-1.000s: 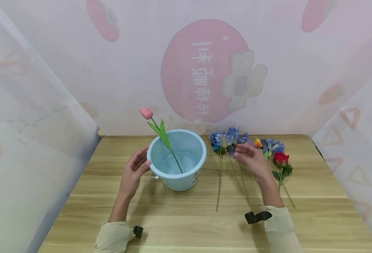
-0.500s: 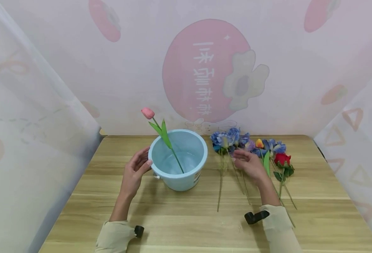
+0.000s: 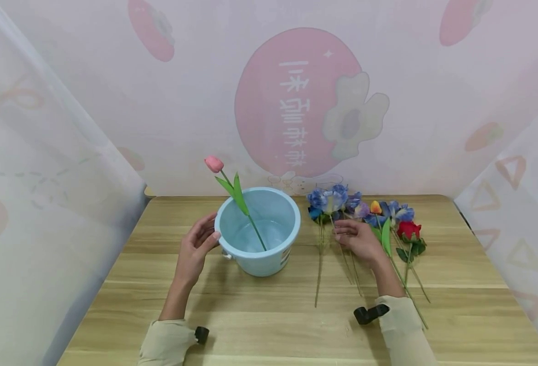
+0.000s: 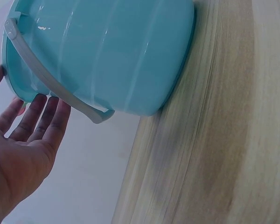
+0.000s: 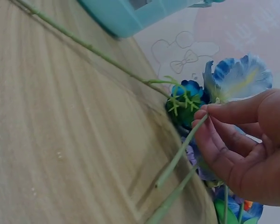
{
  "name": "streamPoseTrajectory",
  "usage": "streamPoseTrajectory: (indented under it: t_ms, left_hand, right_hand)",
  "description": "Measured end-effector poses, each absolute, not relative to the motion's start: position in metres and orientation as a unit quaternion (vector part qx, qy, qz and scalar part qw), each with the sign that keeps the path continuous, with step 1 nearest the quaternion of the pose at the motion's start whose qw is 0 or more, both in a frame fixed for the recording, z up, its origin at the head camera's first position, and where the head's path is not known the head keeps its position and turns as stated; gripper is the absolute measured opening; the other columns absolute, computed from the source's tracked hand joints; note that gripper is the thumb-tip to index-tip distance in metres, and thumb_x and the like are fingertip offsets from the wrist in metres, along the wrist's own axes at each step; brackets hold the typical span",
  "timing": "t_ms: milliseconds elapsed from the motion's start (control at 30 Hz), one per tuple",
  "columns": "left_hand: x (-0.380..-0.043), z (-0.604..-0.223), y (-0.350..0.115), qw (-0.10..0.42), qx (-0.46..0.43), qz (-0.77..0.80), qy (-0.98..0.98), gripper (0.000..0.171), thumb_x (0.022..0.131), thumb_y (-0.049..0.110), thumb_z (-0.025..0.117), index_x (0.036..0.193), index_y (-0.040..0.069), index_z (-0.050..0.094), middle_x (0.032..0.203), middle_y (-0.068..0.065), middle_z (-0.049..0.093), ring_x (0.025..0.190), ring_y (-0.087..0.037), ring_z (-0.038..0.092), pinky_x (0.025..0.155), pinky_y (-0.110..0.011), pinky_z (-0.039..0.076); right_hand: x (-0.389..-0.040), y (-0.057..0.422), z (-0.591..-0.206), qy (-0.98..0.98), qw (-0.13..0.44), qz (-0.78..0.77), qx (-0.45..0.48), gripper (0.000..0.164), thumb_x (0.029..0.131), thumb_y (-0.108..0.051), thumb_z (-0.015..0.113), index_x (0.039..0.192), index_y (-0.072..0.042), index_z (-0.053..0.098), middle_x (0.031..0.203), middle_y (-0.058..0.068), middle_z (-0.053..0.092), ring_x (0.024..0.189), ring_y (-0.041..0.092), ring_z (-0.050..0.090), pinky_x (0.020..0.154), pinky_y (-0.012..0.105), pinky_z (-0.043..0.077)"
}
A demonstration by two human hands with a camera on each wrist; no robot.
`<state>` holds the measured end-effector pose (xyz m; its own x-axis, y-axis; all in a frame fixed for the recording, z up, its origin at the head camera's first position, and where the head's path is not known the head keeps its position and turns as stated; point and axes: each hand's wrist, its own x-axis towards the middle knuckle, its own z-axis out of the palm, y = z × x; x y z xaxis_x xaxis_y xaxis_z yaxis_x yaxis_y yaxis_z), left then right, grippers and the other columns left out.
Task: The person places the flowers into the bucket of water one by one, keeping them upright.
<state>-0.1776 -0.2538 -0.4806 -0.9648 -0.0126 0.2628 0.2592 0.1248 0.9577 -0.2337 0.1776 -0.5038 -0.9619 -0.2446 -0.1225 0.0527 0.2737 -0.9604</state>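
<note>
Sleeves: the left sleeve [image 3: 166, 343] is at the lower left of the head view, the right sleeve [image 3: 406, 325] at the lower right, both above the wooden table [image 3: 273, 320].
Right hand: the right hand [image 3: 359, 241], right of centre, has come slightly lower than in the 2 earlier head views. Its thumb and forefinger now pinch 1 green stem [image 5: 182, 150], as the right wrist view shows.
Left hand: the left hand [image 3: 196, 246], left of centre, has stayed in its place. Thumb and fingers are spread and touch the side of the bucket [image 3: 257, 264]; they do not close around it.
Bucket: it stands upright near the centre and has not moved, so it appears to be kept steady.
Pink tulip: the pink tulip [image 3: 214, 163] leans inside the bucket, its head towards the upper left, unchanged.
Red rose: the red rose [image 3: 408, 231] lies at right, untouched.
Yellow tulip: the yellow tulip [image 3: 376, 207] and its leaf show more now, because the hand covers them less.
Blue flower: the blue flower [image 3: 333, 199], right of centre, has shifted slightly to the right; the pinched stem seems to be its own. This probably means that 1 flower is chosen, but not yet taken away from the others.
Backdrop: the pink-white backdrop [image 3: 196, 101] fills the upper frame, as before.
</note>
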Motion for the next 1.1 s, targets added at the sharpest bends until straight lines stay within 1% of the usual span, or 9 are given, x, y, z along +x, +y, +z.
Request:
streamPoseTrajectory:
  t_ms: [200, 300, 467, 533, 600, 767, 800, 967, 1100]
  left_hand:
    - [-0.178, -0.480, -0.253, 0.103, -0.082, -0.654, -0.745, 0.052, 0.108, 0.015, 0.065, 0.158, 0.006, 0.051, 0.148, -0.024, 0.059, 0.124, -0.011, 0.067, 0.094, -0.023, 0.063]
    - [-0.178, -0.480, -0.253, 0.102, -0.082, -0.653, -0.746, 0.052, 0.108, 0.015, 0.065, 0.158, 0.006, 0.051, 0.149, -0.023, 0.059, 0.124, -0.012, 0.067, 0.094, -0.023, 0.063]
    - [-0.178, -0.481, -0.253, 0.102, -0.082, -0.654, -0.745, 0.052, 0.108, 0.015, 0.065, 0.157, 0.006, 0.051, 0.148, -0.023, 0.059, 0.124, -0.011, 0.067, 0.094, -0.023, 0.063]
    - [-0.178, -0.481, -0.253, 0.103, -0.082, -0.653, -0.745, 0.052, 0.108, 0.015, 0.065, 0.157, 0.006, 0.051, 0.148, -0.023, 0.060, 0.123, -0.011, 0.067, 0.094, -0.023, 0.063]
    - [-0.178, -0.481, -0.253, 0.104, -0.082, -0.653, -0.745, 0.052, 0.108, 0.015, 0.065, 0.157, 0.006, 0.051, 0.148, -0.024, 0.060, 0.123, -0.011, 0.067, 0.094, -0.023, 0.063]
    - [-0.177, -0.481, -0.253, 0.104, -0.082, -0.655, -0.744, 0.052, 0.108, 0.014, 0.065, 0.157, 0.006, 0.051, 0.148, -0.024, 0.059, 0.123, -0.011, 0.067, 0.094, -0.023, 0.063]
    - [-0.177, -0.481, -0.253, 0.104, -0.082, -0.655, -0.744, 0.052, 0.108, 0.015, 0.065, 0.157, 0.006, 0.051, 0.148, -0.024, 0.059, 0.123, -0.011, 0.067, 0.094, -0.023, 0.063]
    - [-0.178, -0.481, -0.254, 0.103, -0.081, -0.652, -0.747, 0.052, 0.108, 0.016, 0.065, 0.157, 0.006, 0.051, 0.148, -0.023, 0.060, 0.123, -0.011, 0.067, 0.094, -0.023, 0.063]
    - [-0.177, -0.481, -0.254, 0.102, -0.081, -0.653, -0.746, 0.052, 0.108, 0.017, 0.065, 0.157, 0.006, 0.051, 0.149, -0.023, 0.060, 0.123, -0.010, 0.067, 0.094, -0.023, 0.063]
  right_hand:
    - [-0.231, 0.180, -0.497, 0.791, 0.100, -0.599, -0.067, 0.048, 0.106, -0.005, 0.064, 0.153, 0.003, 0.054, 0.145, 0.030, 0.063, 0.130, 0.046, 0.064, 0.091, 0.033, 0.065]
    - [-0.229, 0.181, -0.492, 0.788, 0.087, -0.605, -0.075, 0.047, 0.106, -0.006, 0.065, 0.151, 0.002, 0.056, 0.145, 0.031, 0.062, 0.130, 0.045, 0.065, 0.092, 0.034, 0.065]
    - [-0.225, 0.180, -0.479, 0.774, 0.076, -0.623, -0.087, 0.048, 0.106, -0.005, 0.065, 0.152, 0.002, 0.054, 0.146, 0.034, 0.060, 0.125, 0.033, 0.070, 0.097, 0.040, 0.065]
    - [-0.223, 0.179, -0.473, 0.768, 0.073, -0.630, -0.090, 0.049, 0.106, -0.004, 0.065, 0.153, 0.002, 0.054, 0.146, 0.035, 0.060, 0.122, 0.026, 0.072, 0.097, 0.039, 0.065]
    - [-0.221, 0.178, -0.467, 0.765, 0.070, -0.633, -0.092, 0.048, 0.106, -0.004, 0.066, 0.153, 0.001, 0.054, 0.146, 0.035, 0.060, 0.122, 0.024, 0.072, 0.097, 0.038, 0.065]
    - [-0.215, 0.175, -0.456, 0.763, 0.062, -0.638, -0.083, 0.049, 0.106, -0.006, 0.067, 0.153, -0.002, 0.055, 0.144, 0.030, 0.063, 0.127, 0.033, 0.070, 0.097, 0.036, 0.065]
    - [-0.214, 0.175, -0.455, 0.762, 0.060, -0.639, -0.082, 0.050, 0.106, -0.006, 0.067, 0.154, -0.002, 0.054, 0.143, 0.029, 0.064, 0.127, 0.032, 0.071, 0.097, 0.035, 0.065]
    - [-0.209, 0.172, -0.447, 0.756, 0.050, -0.648, -0.078, 0.050, 0.105, -0.006, 0.068, 0.154, -0.003, 0.055, 0.139, 0.022, 0.068, 0.113, 0.010, 0.075, 0.095, 0.032, 0.065]
    - [-0.206, 0.169, -0.443, 0.752, 0.043, -0.653, -0.079, 0.050, 0.105, -0.008, 0.069, 0.153, -0.004, 0.056, 0.133, 0.015, 0.072, 0.111, 0.008, 0.075, 0.093, 0.030, 0.065]
